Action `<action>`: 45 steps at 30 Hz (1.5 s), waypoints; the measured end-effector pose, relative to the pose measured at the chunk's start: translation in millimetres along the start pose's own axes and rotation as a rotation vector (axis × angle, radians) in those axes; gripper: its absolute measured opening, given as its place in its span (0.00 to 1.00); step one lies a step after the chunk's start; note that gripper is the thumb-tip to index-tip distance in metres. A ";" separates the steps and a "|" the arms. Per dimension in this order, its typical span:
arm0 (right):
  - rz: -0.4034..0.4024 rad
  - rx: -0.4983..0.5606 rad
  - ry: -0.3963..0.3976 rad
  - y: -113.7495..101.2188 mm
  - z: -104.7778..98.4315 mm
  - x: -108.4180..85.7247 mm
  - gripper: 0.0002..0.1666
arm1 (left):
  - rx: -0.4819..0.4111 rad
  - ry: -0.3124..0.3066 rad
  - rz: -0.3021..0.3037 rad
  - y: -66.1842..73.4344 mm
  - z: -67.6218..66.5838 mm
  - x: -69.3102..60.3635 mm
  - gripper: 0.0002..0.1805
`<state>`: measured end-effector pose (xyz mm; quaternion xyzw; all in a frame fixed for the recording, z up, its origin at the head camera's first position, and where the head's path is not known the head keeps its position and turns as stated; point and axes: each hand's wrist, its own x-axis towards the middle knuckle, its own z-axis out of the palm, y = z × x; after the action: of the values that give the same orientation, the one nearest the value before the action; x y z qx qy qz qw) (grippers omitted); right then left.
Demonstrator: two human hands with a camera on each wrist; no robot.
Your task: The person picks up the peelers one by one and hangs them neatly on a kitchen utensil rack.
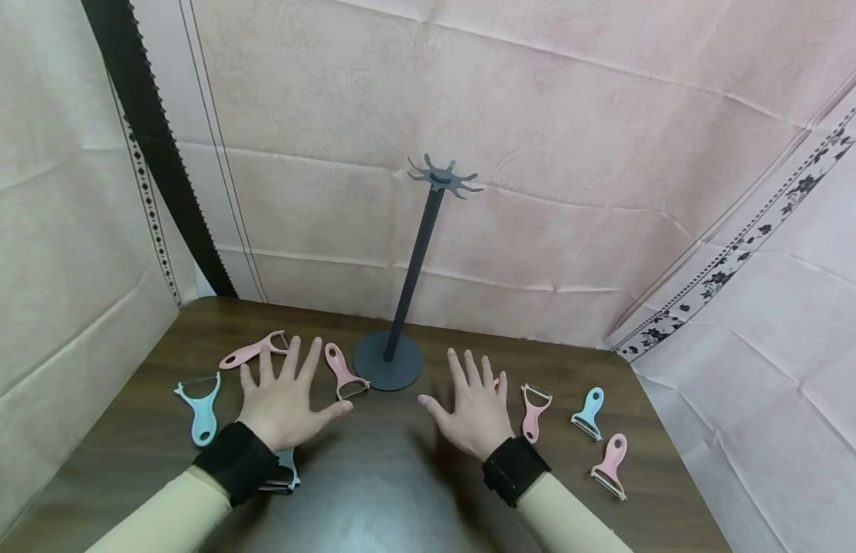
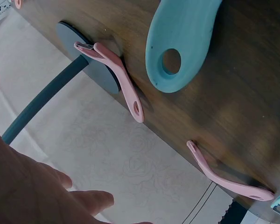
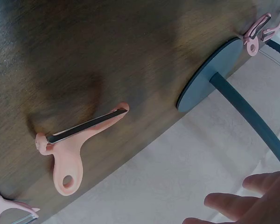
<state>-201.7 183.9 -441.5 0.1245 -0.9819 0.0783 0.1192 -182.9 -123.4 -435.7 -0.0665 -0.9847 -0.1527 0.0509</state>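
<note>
The left hand (image 1: 281,403) is held over the counter (image 1: 372,491), its fingers straight, spread wide and holding nothing. Just beside its thumb lies one pink peeler (image 1: 341,370), near the round base of the dark stand (image 1: 414,276). Another pink peeler (image 1: 244,355) lies partly behind the fingertips, a blue peeler (image 1: 204,418) lies to their left, and a second blue peeler (image 1: 288,459) shows partly beneath the wristband (image 1: 238,463).

The right hand (image 1: 477,418) is also raised and holds nothing, thumb apart from its straight fingers. It mostly hides a third pink peeler (image 3: 69,161) in the head view. To its right lie a fourth pink peeler (image 1: 531,421), a third blue peeler (image 1: 589,411) and a fifth pink peeler (image 1: 611,463). The stand's prongs are bare.
</note>
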 end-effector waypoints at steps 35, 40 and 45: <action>-0.106 0.113 -0.049 8.7 9.2 -8.9 0.47 | -0.034 -0.346 -0.028 -43.5 17.8 -6.9 0.41; -0.110 0.105 -0.049 8.6 8.5 -10.0 0.47 | -0.044 -0.338 -0.026 -43.9 20.0 -8.2 0.39; -0.111 0.111 -0.050 9.4 9.7 -10.0 0.47 | -0.054 -0.326 -0.019 -42.7 20.5 -8.4 0.38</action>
<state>-196.8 193.4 -454.6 0.1870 -0.9703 0.1225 0.0918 -182.5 -158.4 -468.7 -0.0824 -0.9760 -0.1669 -0.1128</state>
